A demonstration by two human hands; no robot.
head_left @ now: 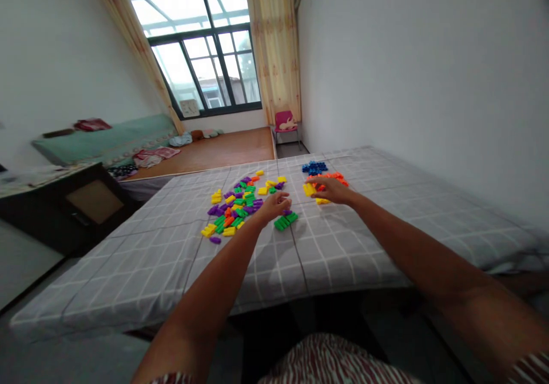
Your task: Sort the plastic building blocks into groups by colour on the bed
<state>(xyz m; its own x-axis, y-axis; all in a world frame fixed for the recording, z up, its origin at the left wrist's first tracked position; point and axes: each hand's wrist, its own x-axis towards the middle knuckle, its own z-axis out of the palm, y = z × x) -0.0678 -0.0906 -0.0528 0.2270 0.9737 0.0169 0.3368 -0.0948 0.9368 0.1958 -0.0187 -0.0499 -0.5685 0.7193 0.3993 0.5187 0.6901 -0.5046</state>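
Note:
My right hand [331,191] is closed on a yellow toy building block [309,190], pinched at its fingertips. Just below that hand another yellow block [322,201] lies on the bed cover, and orange blocks [339,179] are bunched right behind it. My left hand [274,206] hovers at the right side of a mixed pile of blocks [235,207] in purple, green, yellow and orange. Its fingers are loosely curved and apart, with nothing visible in them. Beside it several green blocks [285,221] lie lined up, and a purple block partly shows behind them.
Blue blocks [315,168] form a group beyond the orange ones. Everything lies on a grey checked cover [343,247] over a wide bed-like surface. A white wall [420,75] runs along the right. Farther off are a brown bed [223,147], a pink chair [283,118] and a dark cabinet [72,212].

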